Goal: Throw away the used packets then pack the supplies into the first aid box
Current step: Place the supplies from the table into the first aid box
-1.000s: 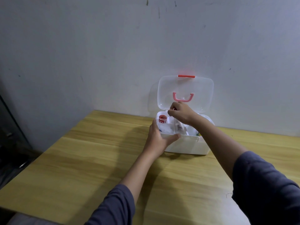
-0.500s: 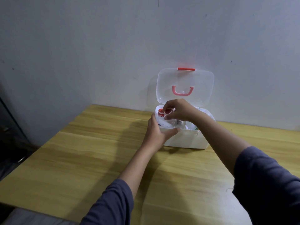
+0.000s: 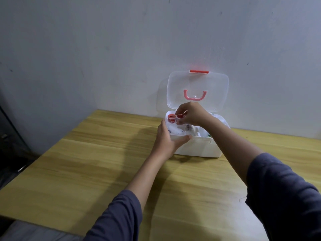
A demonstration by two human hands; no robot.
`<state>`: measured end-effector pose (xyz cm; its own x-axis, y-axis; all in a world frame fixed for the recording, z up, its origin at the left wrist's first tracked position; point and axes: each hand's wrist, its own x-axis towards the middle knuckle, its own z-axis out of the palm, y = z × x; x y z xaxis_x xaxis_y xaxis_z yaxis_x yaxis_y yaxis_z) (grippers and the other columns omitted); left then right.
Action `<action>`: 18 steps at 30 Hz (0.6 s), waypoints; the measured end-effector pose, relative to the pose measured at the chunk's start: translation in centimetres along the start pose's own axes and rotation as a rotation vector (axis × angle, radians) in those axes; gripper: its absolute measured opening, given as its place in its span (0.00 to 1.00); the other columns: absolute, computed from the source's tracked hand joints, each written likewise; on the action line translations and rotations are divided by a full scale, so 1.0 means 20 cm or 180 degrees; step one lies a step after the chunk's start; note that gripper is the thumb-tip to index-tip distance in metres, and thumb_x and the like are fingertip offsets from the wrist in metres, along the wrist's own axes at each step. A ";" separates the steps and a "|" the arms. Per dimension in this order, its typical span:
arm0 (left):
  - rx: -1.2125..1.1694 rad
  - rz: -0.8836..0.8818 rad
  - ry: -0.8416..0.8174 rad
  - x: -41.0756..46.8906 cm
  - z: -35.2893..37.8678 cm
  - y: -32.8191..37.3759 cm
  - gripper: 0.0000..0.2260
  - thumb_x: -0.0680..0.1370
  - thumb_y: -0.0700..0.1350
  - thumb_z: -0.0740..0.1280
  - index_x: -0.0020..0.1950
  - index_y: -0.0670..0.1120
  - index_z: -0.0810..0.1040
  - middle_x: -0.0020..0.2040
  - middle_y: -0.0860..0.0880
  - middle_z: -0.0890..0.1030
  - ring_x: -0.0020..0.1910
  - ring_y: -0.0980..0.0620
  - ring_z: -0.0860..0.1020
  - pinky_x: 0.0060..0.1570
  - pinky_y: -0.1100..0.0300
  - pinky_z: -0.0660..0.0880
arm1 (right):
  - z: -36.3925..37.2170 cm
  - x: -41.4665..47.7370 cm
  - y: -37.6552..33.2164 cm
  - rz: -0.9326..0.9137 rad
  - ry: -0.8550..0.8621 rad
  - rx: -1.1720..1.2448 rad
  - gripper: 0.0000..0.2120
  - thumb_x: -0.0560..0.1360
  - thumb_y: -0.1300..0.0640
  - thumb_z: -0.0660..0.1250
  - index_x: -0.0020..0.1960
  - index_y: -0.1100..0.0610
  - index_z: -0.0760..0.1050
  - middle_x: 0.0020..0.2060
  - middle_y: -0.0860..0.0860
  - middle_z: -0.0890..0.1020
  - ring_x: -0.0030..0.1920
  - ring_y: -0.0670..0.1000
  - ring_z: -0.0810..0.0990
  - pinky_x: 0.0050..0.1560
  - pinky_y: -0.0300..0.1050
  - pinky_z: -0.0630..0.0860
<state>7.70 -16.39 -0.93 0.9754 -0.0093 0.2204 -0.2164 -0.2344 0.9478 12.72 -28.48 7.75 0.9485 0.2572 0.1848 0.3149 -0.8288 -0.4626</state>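
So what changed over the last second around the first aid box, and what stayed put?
The right hand moved from the middle of the first aid box to its left end, bringing a second red-capped roll beside the first red-capped roll; its fingers pinch it. The left hand kept gripping the box's front-left corner, the lid stayed open.
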 end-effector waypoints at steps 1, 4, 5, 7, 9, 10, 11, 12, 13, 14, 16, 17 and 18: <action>0.0008 -0.0008 0.0004 0.00 0.00 0.00 0.43 0.64 0.54 0.80 0.74 0.47 0.62 0.69 0.48 0.68 0.68 0.51 0.69 0.60 0.60 0.67 | 0.00 0.01 0.00 0.0010 0.0000 -0.0038 0.16 0.65 0.62 0.75 0.52 0.61 0.80 0.51 0.56 0.83 0.45 0.49 0.77 0.46 0.38 0.70; 0.0021 -0.0003 0.0022 0.01 0.00 0.00 0.41 0.67 0.50 0.80 0.74 0.47 0.62 0.70 0.47 0.68 0.66 0.53 0.69 0.59 0.61 0.66 | 0.01 0.02 0.00 0.0057 -0.0041 -0.0124 0.17 0.66 0.60 0.74 0.54 0.61 0.79 0.52 0.56 0.83 0.46 0.49 0.76 0.46 0.38 0.69; 0.0013 0.0005 0.0020 0.00 0.00 0.00 0.41 0.68 0.50 0.79 0.74 0.47 0.62 0.70 0.47 0.68 0.65 0.54 0.68 0.59 0.62 0.66 | 0.00 0.02 0.00 0.0063 -0.0065 -0.0147 0.17 0.67 0.59 0.74 0.55 0.61 0.79 0.53 0.56 0.82 0.47 0.49 0.77 0.47 0.38 0.70; 0.0016 0.0015 0.0036 0.01 0.00 0.00 0.41 0.68 0.49 0.79 0.75 0.47 0.61 0.70 0.47 0.68 0.66 0.53 0.68 0.60 0.62 0.65 | -0.01 0.02 0.00 0.0057 -0.0170 -0.0203 0.17 0.69 0.57 0.72 0.56 0.60 0.78 0.54 0.55 0.82 0.50 0.51 0.79 0.48 0.38 0.70; 0.0022 -0.0004 0.0033 0.01 0.00 0.00 0.41 0.68 0.49 0.79 0.74 0.47 0.62 0.70 0.48 0.68 0.67 0.52 0.68 0.60 0.61 0.65 | -0.03 0.02 0.00 0.0048 -0.0286 -0.0276 0.17 0.70 0.57 0.71 0.57 0.59 0.78 0.55 0.55 0.82 0.54 0.53 0.79 0.50 0.39 0.71; 0.0026 -0.0018 0.0014 0.01 0.00 0.00 0.41 0.68 0.49 0.79 0.74 0.47 0.62 0.69 0.49 0.67 0.66 0.53 0.68 0.59 0.61 0.65 | -0.03 0.02 0.00 0.0042 -0.0324 -0.0313 0.17 0.70 0.58 0.71 0.58 0.59 0.78 0.55 0.55 0.81 0.54 0.53 0.79 0.50 0.39 0.71; 0.0036 -0.0035 -0.0007 0.01 0.00 0.00 0.41 0.68 0.50 0.79 0.75 0.47 0.61 0.69 0.50 0.67 0.65 0.54 0.67 0.59 0.61 0.65 | -0.03 0.02 0.00 0.0046 -0.0351 -0.0347 0.17 0.70 0.58 0.71 0.58 0.59 0.78 0.56 0.55 0.81 0.54 0.53 0.79 0.52 0.40 0.73; 0.0057 -0.0047 -0.0020 0.01 0.00 0.00 0.41 0.68 0.50 0.79 0.75 0.47 0.61 0.68 0.51 0.67 0.64 0.55 0.67 0.59 0.61 0.65 | -0.03 0.03 0.00 0.0048 -0.0363 -0.0375 0.17 0.70 0.59 0.71 0.58 0.59 0.78 0.56 0.55 0.82 0.54 0.53 0.79 0.53 0.41 0.74; 0.0066 -0.0052 -0.0025 0.01 0.00 0.01 0.41 0.68 0.50 0.79 0.75 0.47 0.61 0.67 0.52 0.66 0.64 0.56 0.66 0.59 0.61 0.65 | -0.03 0.03 0.00 0.0058 -0.0369 -0.0395 0.17 0.69 0.59 0.71 0.58 0.59 0.78 0.56 0.55 0.82 0.54 0.53 0.79 0.54 0.42 0.75; 0.0060 -0.0060 -0.0020 0.01 0.00 0.01 0.40 0.68 0.50 0.79 0.74 0.48 0.61 0.65 0.52 0.66 0.64 0.56 0.67 0.58 0.61 0.66 | -0.03 0.04 -0.01 0.0063 -0.0369 -0.0414 0.16 0.69 0.60 0.72 0.57 0.59 0.79 0.55 0.55 0.82 0.53 0.54 0.80 0.54 0.42 0.75; 0.0039 -0.0071 0.0007 0.01 0.00 0.01 0.39 0.68 0.49 0.79 0.73 0.48 0.62 0.64 0.53 0.67 0.64 0.55 0.68 0.57 0.62 0.66 | -0.01 0.04 -0.01 0.0080 -0.0350 -0.0456 0.15 0.69 0.60 0.73 0.55 0.60 0.80 0.54 0.56 0.82 0.52 0.54 0.80 0.52 0.41 0.75; 0.0038 -0.0077 0.0013 0.01 0.00 0.01 0.39 0.67 0.49 0.79 0.73 0.48 0.63 0.65 0.52 0.68 0.63 0.55 0.69 0.57 0.62 0.67 | -0.01 0.05 -0.02 0.0096 -0.0335 -0.0461 0.15 0.68 0.61 0.73 0.55 0.61 0.80 0.53 0.56 0.82 0.52 0.54 0.80 0.50 0.41 0.75; 0.0041 -0.0085 0.0011 0.01 0.00 0.01 0.39 0.67 0.49 0.79 0.73 0.48 0.63 0.65 0.52 0.68 0.63 0.55 0.69 0.57 0.62 0.67 | -0.01 0.05 -0.02 0.0112 -0.0330 -0.0458 0.15 0.68 0.61 0.73 0.55 0.61 0.80 0.53 0.56 0.82 0.52 0.55 0.80 0.50 0.41 0.74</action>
<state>7.79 -16.39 -0.68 0.9806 0.0004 0.1959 -0.1897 -0.2470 0.9503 13.58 -27.98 8.23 0.9596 0.2705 0.0770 0.2804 -0.8988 -0.3371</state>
